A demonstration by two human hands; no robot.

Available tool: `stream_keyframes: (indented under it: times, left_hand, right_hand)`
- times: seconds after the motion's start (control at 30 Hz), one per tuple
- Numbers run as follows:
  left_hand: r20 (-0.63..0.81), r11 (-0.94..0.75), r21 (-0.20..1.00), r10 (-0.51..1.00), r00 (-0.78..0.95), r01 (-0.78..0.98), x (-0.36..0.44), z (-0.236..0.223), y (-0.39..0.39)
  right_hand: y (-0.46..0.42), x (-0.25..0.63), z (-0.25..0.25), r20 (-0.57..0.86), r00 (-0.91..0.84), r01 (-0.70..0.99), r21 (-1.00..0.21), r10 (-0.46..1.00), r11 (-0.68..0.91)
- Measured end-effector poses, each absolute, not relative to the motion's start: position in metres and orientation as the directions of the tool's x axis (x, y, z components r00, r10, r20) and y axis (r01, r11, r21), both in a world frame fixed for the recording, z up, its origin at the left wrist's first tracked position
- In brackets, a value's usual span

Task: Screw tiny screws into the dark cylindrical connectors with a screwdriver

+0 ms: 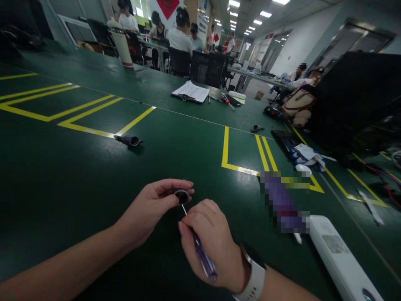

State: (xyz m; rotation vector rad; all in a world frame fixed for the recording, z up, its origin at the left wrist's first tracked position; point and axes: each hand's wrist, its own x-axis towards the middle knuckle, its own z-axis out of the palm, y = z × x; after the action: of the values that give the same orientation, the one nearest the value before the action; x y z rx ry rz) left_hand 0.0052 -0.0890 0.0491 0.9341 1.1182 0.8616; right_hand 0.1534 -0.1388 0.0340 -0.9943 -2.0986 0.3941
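Note:
My left hand (153,205) is closed around a small dark round part (181,195), holding it above the green table with its hollow end facing me. In my right hand (209,238) is a screwdriver (203,257) with a clear purple handle. Its thin metal shaft points up and to the left, and the tip reaches into the opening of the dark part. What the tip touches inside is hidden. A watch with a pale strap (255,282) is on my right wrist. Ahead and to the left, a dark hollow plastic piece (130,141) lies on its side.
Another dark piece (257,128) lies farther back. On the right are a white power strip (341,259), a blurred purple object (283,202) and a cloth (307,156). A clipboard (190,92) and a red-handled screwdriver (226,99) lie at the back. Yellow tape marks the table; people sit beyond.

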Motion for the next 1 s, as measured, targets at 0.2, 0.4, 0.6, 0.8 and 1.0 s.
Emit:
stream_keyframes:
  times: [0.2,0.4,0.6,0.8,1.0]
  left_hand:
    - [-0.319,0.347,0.929,0.927,0.195,-0.127,0.009,0.048,-0.089]
    - [-0.337,0.358,0.927,0.924,0.18,-0.106,0.011,0.051,-0.089]
    - [-0.348,0.361,0.921,0.931,0.111,-0.143,0.011,0.054,-0.086]
    - [-0.378,0.367,0.902,0.926,-0.007,-0.229,0.004,0.062,-0.074]
    - [-0.383,0.385,0.895,0.922,0.056,-0.226,0.001,0.065,-0.074]
  right_hand:
    - [-0.14,0.153,0.038,0.508,-0.418,0.533,-0.534,0.753,0.656]
    - [-0.141,0.151,0.043,0.467,-0.434,0.579,-0.511,0.771,0.635]
    - [-0.141,0.158,0.038,0.545,-0.219,0.378,-0.717,0.81,0.585]
    - [-0.123,0.164,0.029,0.168,-0.119,0.165,-0.968,0.979,0.186]
    - [-0.115,0.161,0.027,0.033,-0.142,0.138,-0.989,0.989,0.053]
